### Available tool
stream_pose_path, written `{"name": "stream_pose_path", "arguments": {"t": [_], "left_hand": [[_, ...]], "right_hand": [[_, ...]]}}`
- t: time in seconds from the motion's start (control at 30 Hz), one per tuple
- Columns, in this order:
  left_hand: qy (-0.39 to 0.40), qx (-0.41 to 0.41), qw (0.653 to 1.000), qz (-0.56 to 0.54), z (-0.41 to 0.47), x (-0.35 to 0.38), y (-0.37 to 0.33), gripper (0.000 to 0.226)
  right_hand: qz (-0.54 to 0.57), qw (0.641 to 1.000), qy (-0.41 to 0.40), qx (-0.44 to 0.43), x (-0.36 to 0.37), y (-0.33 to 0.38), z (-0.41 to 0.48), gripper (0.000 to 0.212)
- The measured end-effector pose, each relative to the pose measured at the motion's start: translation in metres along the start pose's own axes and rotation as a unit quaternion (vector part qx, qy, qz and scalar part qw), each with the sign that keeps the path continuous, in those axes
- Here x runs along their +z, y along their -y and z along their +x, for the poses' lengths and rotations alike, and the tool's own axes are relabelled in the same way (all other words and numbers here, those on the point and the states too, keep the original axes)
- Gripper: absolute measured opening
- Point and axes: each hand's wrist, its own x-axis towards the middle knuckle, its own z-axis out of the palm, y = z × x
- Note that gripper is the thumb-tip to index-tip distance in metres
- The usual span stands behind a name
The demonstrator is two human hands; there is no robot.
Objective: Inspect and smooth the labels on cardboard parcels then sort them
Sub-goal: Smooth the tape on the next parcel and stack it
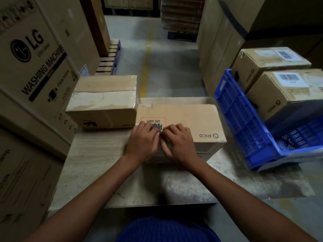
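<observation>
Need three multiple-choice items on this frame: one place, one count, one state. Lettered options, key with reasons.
1. Where is the blue plastic crate relative to the brown cardboard PICO box under the hands? A) left B) right C) on top
2. How many cardboard boxes with white barcode labels stand beyond the crate? A) one B) two C) four
3. The left hand and right hand are: A) touching the red-bordered UN 3481 label B) lifting the crate C) hanging idle

Key: 1 B, the crate sits tilted at the box's right; 2 B, one near, one far; 3 A, both hands' fingers lie on the label.
</observation>
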Motion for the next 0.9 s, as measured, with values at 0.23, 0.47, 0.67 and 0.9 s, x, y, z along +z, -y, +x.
{"name": "stream_pose_path", "arguments": {"t": [0.23, 0.47, 0.67, 0.9], "left_hand": [[0.153, -0.106, 0.982, 0.011, 0.021, 0.011, 0.005, 0.059], [0.178, -0.086, 0.974, 0.106, 0.051, -0.001, 0.002, 0.044], [0.208, -0.057, 0.976, -0.018, 0.064, 0.016, -0.008, 0.048], [0.258, -0.036, 0.965, 0.02, 0.071, 0.023, -0.014, 0.059]], "right_hand": [[-0.062, 0.988, 0.133, 0.042, 0.007, -0.004, 0.021, 0.058], [-0.053, 0.983, 0.176, -0.001, -0.011, -0.019, 0.047, 0.048], [-0.104, 0.981, 0.149, 0.072, -0.021, -0.051, 0.055, 0.033], [-0.1, 0.965, 0.205, 0.131, -0.016, -0.059, 0.039, 0.055]]}}
